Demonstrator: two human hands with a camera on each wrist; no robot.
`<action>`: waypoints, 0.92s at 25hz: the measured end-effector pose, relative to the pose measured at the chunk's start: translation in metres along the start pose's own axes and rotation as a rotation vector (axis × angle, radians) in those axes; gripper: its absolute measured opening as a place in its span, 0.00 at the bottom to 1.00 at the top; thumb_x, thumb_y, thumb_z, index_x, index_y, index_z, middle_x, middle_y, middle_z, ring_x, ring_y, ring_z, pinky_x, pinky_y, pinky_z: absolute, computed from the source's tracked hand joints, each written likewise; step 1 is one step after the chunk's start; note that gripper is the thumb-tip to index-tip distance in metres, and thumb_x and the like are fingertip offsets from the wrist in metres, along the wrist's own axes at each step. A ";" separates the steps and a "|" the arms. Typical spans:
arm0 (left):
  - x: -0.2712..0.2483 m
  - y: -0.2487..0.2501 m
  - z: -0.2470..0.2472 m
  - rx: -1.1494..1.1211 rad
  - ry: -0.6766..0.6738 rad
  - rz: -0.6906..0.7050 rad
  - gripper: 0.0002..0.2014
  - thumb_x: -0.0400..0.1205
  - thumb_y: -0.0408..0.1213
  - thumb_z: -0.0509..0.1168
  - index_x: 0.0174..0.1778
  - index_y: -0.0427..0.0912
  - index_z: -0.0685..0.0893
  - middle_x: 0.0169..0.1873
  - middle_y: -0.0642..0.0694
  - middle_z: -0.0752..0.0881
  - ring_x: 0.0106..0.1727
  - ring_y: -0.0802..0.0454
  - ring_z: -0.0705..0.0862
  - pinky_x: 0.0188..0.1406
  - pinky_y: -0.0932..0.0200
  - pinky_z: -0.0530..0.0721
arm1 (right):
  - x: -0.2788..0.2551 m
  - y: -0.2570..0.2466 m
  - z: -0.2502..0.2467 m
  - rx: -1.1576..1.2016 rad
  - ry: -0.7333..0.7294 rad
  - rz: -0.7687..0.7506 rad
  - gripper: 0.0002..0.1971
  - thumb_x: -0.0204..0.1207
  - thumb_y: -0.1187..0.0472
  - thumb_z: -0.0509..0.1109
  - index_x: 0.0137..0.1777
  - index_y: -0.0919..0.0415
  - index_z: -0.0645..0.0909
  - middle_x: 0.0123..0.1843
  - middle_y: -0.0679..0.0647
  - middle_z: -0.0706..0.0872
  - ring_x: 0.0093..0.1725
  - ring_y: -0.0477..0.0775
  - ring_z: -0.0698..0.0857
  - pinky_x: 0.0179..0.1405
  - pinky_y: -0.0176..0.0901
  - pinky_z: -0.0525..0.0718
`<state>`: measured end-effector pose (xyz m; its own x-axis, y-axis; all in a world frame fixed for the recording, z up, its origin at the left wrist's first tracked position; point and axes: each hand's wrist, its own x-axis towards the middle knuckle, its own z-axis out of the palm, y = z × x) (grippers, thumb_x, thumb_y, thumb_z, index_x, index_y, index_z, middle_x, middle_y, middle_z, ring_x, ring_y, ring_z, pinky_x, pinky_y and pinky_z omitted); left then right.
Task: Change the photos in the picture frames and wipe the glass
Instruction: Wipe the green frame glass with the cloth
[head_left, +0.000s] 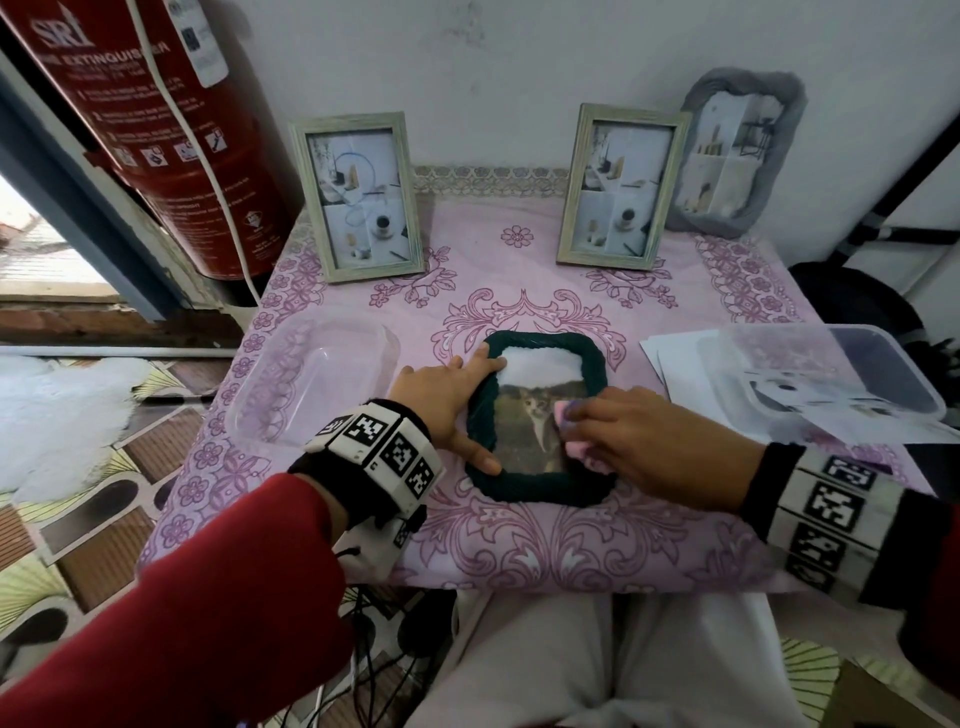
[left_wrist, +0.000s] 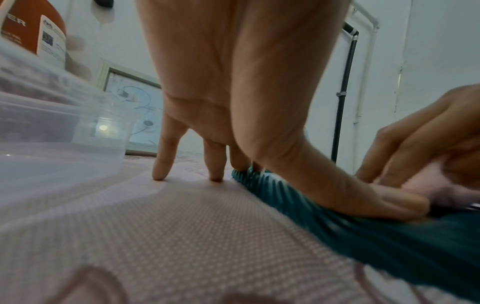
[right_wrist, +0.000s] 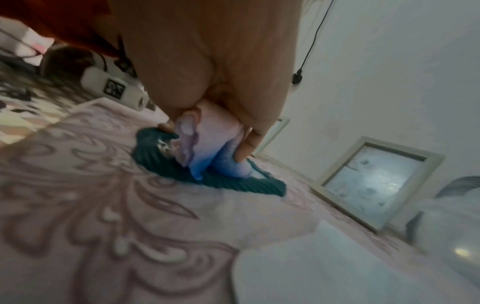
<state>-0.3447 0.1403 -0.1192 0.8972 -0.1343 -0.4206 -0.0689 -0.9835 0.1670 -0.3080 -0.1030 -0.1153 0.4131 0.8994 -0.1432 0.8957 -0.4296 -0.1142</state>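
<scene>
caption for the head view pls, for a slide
Left hand steadies a dark green frame flat on the table while the right hand wipes its glass with a pink cloth.

A dark green frame (head_left: 540, 483) wrapped in ribbed, matt yarn is seen on a woven tablecloth (head_left: 519, 545) with a fine textured weave. Its glass (head_left: 524, 441) appears glossy. A soft pink cloth (head_left: 563, 415) is pressed onto that glass. Left of the frame, a clear, smooth plastic container (head_left: 311, 384) is seen; behind it, two frames (head_left: 358, 197) of pale, matt, wood-like finish are stood.
</scene>
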 end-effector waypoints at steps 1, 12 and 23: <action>0.000 0.000 0.000 0.001 0.001 0.000 0.61 0.58 0.65 0.76 0.81 0.56 0.46 0.83 0.46 0.51 0.77 0.42 0.69 0.72 0.39 0.70 | 0.003 0.008 -0.002 -0.021 0.009 0.033 0.15 0.82 0.58 0.60 0.67 0.53 0.77 0.71 0.49 0.77 0.63 0.52 0.77 0.60 0.44 0.74; 0.000 0.001 0.000 0.016 0.018 -0.011 0.60 0.59 0.64 0.76 0.81 0.56 0.47 0.82 0.45 0.58 0.72 0.41 0.74 0.71 0.42 0.71 | 0.054 -0.016 0.006 0.079 0.009 0.086 0.19 0.82 0.57 0.59 0.72 0.53 0.72 0.77 0.49 0.71 0.69 0.54 0.70 0.68 0.49 0.67; -0.005 0.003 -0.002 -0.064 0.004 -0.011 0.57 0.62 0.60 0.76 0.81 0.56 0.47 0.78 0.39 0.63 0.72 0.38 0.72 0.71 0.41 0.70 | 0.027 -0.010 -0.012 -0.041 0.007 0.205 0.18 0.82 0.50 0.55 0.69 0.46 0.76 0.75 0.43 0.73 0.68 0.51 0.70 0.62 0.46 0.64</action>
<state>-0.3481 0.1383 -0.1150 0.8993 -0.1226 -0.4197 -0.0308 -0.9753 0.2188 -0.3040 -0.0729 -0.1062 0.5881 0.7943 -0.1524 0.7989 -0.5999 -0.0435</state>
